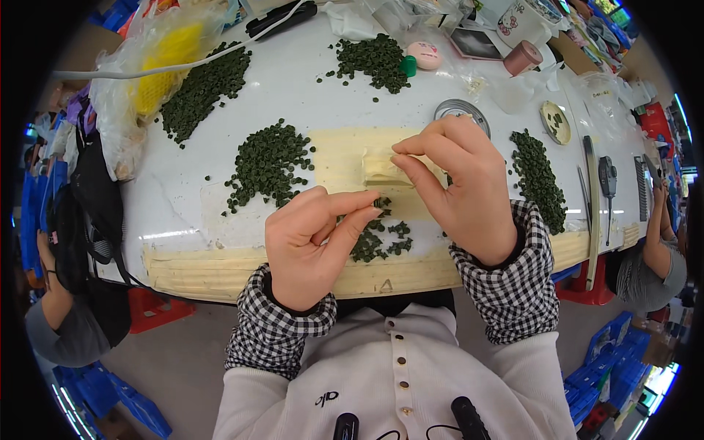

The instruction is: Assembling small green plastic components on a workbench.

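My left hand (304,246) pinches a small dark green piece between thumb and forefinger, just above a loose cluster of similar dark green pieces (369,246). Across from it, my right hand (469,191) has thumb and forefinger brought together; anything between them is too small to make out. Under its fingertips stands a small pale yellow block (381,167) on a yellowish taped patch (337,143) of the white table. A larger heap of dark green pieces (271,163) lies left of the patch. Both hands are close together, not touching.
More green heaps lie at the far left (209,92), far middle (370,62) and right (539,180). Behind my right hand sits a round metal tin (462,114). A screwdriver-like tool (607,183) lies at right, beside a long strip (591,213). A white cable (183,67) crosses the far left.
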A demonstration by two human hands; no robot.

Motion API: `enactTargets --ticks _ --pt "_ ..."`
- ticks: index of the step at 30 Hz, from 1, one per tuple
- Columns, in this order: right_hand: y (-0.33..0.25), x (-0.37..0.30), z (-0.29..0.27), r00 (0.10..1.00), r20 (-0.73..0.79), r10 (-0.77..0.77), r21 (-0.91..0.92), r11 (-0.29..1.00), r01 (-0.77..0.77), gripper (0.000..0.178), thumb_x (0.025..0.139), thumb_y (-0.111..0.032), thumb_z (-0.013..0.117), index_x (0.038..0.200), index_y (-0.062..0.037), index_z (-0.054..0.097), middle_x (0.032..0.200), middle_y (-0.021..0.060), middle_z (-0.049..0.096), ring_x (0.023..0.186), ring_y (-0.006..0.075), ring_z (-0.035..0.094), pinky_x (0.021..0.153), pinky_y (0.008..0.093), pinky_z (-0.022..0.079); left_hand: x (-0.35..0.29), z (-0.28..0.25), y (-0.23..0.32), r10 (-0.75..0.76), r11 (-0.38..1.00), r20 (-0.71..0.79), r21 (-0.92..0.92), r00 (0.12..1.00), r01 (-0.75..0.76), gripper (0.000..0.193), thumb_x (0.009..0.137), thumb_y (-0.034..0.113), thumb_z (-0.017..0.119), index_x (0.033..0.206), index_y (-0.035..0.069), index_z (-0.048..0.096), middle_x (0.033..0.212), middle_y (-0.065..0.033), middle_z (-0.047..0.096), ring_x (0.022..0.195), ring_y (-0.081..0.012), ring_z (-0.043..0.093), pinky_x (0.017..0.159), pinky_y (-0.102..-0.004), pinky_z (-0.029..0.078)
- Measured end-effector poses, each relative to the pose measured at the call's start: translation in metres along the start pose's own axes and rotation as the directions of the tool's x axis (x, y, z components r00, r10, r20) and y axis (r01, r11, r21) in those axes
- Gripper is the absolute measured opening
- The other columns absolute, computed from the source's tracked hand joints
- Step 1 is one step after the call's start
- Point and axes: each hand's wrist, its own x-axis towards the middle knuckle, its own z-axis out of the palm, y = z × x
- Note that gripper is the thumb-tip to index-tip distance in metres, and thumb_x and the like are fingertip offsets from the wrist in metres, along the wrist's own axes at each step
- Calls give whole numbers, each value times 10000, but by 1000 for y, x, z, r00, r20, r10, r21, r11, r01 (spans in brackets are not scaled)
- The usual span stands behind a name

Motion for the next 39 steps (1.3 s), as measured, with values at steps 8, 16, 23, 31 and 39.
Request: enactTargets --ticks 8,16,23,31,39 --pt "-22 2 -22 990 -143 -3 268 963 42 81 792 9 665 859 15 622 817 94 607 729 202 571 647 282 448 0 -1 -2 8 1000 0 2 1000 -8 195 746 -23 715 936 17 711 553 54 293 524 -60 291 499 -230 234" --pt "-22 -9 -8 981 173 87 541 824 -168 140 960 -95 483 974 44 499 921 130 581 861 173 618 783 280 499 0 -1 -1 7 1000 9 4 1000 -7 183 742 -27 715 921 9 705 544 51 292 523 -64 297 499 -233 236" --pt "-21 -9 -8 988 146 44 508 854 -113 128 948 -76 503 951 52 516 911 132 588 838 181 628 745 277 510 1 1 0 19 1000 1 8 1000 -19 174 739 -36 712 906 9 705 540 50 295 524 -65 300 497 -236 236" --pt "-21 -8 -8 988 153 35 492 864 -106 129 949 -78 504 954 51 513 911 136 594 837 181 630 747 274 511 0 0 -1 24 1000 -3 -4 1000 -24 178 737 -39 711 909 7 704 549 50 307 524 -63 300 497 -233 236" --pt "-14 -4 -1 964 -174 203 433 895 -110 50 864 -17 609 882 15 576 797 87 599 673 189 609 620 257 488 -1 -1 -1 7 1000 -3 10 1000 -7 199 742 -33 714 935 12 710 556 55 302 523 -54 293 496 -223 236"
